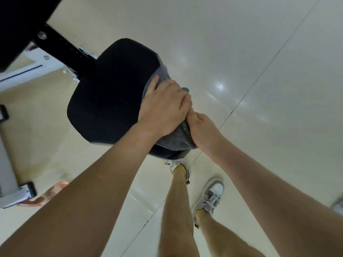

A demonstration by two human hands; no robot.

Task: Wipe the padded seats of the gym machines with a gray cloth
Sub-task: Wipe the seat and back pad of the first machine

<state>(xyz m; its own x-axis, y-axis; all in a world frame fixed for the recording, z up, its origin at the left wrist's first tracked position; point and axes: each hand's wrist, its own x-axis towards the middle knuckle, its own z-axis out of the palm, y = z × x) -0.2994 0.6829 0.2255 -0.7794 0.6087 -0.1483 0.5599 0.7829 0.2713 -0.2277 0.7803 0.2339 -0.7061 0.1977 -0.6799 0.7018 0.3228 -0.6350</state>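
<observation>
A black padded seat (109,97) on a black post fills the middle of the view. A gray cloth (178,140) is draped over the seat's right edge and hangs down its side. My left hand (163,106) lies flat on the cloth, pressing it to the pad, thumb stretched toward the top. My right hand (202,128) grips the hanging part of the cloth at the seat's right side, fingers curled under and hidden.
The black seat post (61,47) runs up left to a dark machine frame (20,23). White frame bars (11,182) stand at the left. A reddish object (46,195) lies on the glossy tiled floor. My legs and gray sneakers (209,197) are below the seat.
</observation>
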